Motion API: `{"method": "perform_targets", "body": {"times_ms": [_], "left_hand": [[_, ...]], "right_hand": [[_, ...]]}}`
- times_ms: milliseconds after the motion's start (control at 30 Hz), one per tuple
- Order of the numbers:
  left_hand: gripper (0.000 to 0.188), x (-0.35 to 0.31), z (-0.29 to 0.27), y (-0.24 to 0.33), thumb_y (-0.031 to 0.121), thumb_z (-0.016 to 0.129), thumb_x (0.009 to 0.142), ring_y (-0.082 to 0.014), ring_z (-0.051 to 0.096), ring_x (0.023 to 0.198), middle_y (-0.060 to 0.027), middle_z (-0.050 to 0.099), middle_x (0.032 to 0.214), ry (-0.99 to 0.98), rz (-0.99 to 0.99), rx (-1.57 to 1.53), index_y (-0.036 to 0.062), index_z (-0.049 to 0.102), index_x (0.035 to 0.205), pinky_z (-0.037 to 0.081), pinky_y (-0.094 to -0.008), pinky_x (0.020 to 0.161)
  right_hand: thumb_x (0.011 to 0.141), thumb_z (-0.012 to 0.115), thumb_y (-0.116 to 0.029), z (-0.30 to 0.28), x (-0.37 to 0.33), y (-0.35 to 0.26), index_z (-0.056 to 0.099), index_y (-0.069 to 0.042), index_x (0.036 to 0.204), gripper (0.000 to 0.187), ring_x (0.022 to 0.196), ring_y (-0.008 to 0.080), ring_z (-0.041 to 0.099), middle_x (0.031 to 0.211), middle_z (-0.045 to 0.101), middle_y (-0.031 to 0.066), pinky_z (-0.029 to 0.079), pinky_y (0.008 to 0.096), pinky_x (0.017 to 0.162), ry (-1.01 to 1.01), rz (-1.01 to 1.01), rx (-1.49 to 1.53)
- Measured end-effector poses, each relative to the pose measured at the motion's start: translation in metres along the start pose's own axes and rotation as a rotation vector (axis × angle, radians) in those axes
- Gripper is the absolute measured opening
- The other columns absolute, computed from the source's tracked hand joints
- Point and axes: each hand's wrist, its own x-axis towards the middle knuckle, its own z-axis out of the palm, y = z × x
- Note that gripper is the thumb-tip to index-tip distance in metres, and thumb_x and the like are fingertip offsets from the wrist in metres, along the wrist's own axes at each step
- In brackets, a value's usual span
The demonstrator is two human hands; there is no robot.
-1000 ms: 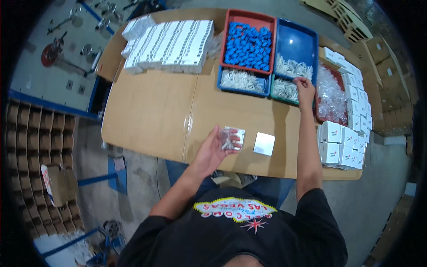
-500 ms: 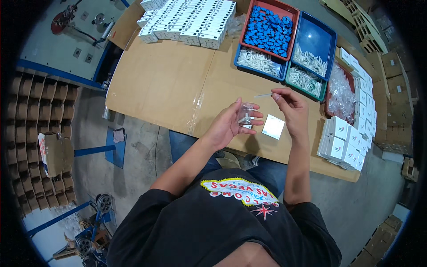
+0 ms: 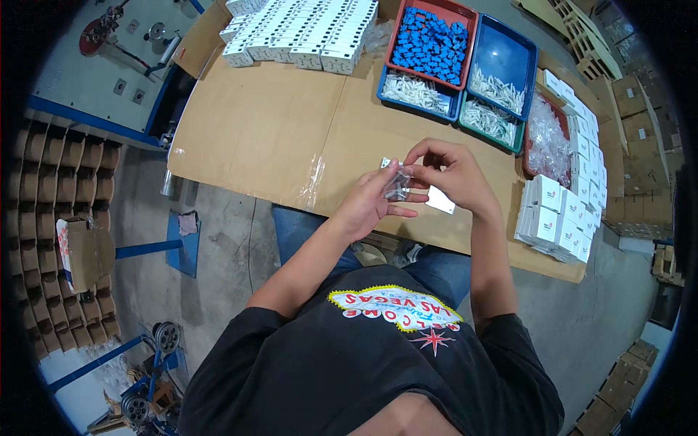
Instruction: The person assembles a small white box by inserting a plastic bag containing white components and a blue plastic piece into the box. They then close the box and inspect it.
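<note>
My left hand (image 3: 365, 205) is in front of me over the table, its fingers bent around a small clear plastic bag (image 3: 396, 187) with pale pieces showing inside. My right hand (image 3: 454, 174) has come in from the right, thumb and fingertips pinched together at the bag's upper end. Whatever lies between those right fingertips is hidden. On the cardboard under my right hand lies a flat white square box (image 3: 440, 201), partly covered by the hand. A small white piece with dark marks (image 3: 388, 162) shows just beyond my left fingertips.
Cardboard (image 3: 254, 131) covers the table. Beyond my hands stand a red tray of blue parts (image 3: 429, 47), a blue tray (image 3: 502, 47) and a green tray (image 3: 518, 140) of white pieces. A red tray of clear bags (image 3: 547, 138) and stacked white boxes (image 3: 556, 218) line the right; more white boxes (image 3: 294, 33) are far left.
My right hand, which held a thin whitish stick apart from the bag, has moved left to the bag's upper end. The stick is now hidden. My left hand keeps hold of the bag.
</note>
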Motion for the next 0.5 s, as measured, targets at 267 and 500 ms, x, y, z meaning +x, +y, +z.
{"method": "perform_targets", "body": {"times_ms": [267,500], "left_hand": [[0.055,0.001,0.007,0.004,0.049,0.038,0.108,-0.0297,0.070,0.107,-0.0150,0.067,0.118,0.045,0.000,0.018,0.0010,0.055,0.129,0.061,-0.0374,0.080],[0.054,0.005,0.005,-0.004,0.050,0.042,0.106,-0.0283,0.073,0.101,-0.0153,0.068,0.115,0.046,0.043,0.097,0.0010,0.058,0.123,0.059,-0.0353,0.082]], "right_hand": [[0.088,0.073,-0.015,-0.004,-0.004,-0.004,0.069,-0.006,0.093,0.011,0.075,0.0092,0.052,0.090,0.063,0.0002,0.042,0.0260,0.064,-0.059,-0.088,-0.101],[0.087,0.073,-0.017,-0.018,-0.007,-0.002,0.069,-0.005,0.094,0.014,0.076,0.0119,0.054,0.088,0.064,0.0016,0.043,0.0275,0.066,-0.128,-0.092,-0.182]]}}
